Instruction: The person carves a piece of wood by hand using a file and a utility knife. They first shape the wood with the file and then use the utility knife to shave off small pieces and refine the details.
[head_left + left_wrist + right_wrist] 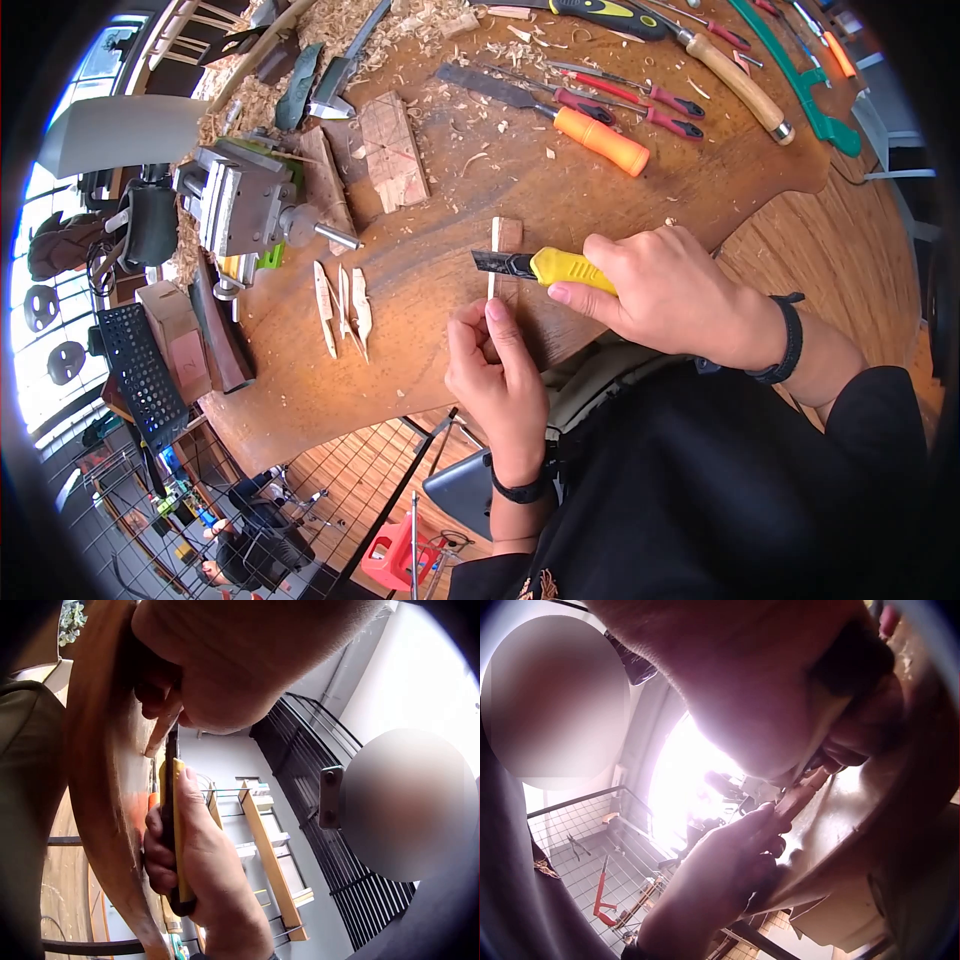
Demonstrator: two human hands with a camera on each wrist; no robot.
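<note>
Knife [575, 270], yellow in the body, is gripped in the right hand [680, 290], fingers curled round it and thumb laid along the near side. Left hand [497, 385] found pinching a pale wood strip [491, 284] between thumb and curled fingers, close to the strip's near end. The strip points away from the person, and the dark blade [500, 263] crosses it just beyond the left thumb; whether the edge touches the wood cannot be told. A wood block [507, 236] lies on the bench [430, 270] directly beside and partly behind the strip. To the left of the hands, thin carved pieces [361, 312] lie near one another, narrow ends toward the near edge. Beyond these stands a metal vise [230, 205], and near it a flat board [394, 155] bearing pencil and red lines. On the far side of the bench lie an orange-handled file [600, 142], slimmer tools with red and black handles [675, 122], a wooden-handled tool [740, 88] and, to the right, a green-framed saw [825, 125]. Wood shavings [430, 45] are heaped at the far left and scattered among the tools. Black bands [787, 340] are noted on both wrists.
</note>
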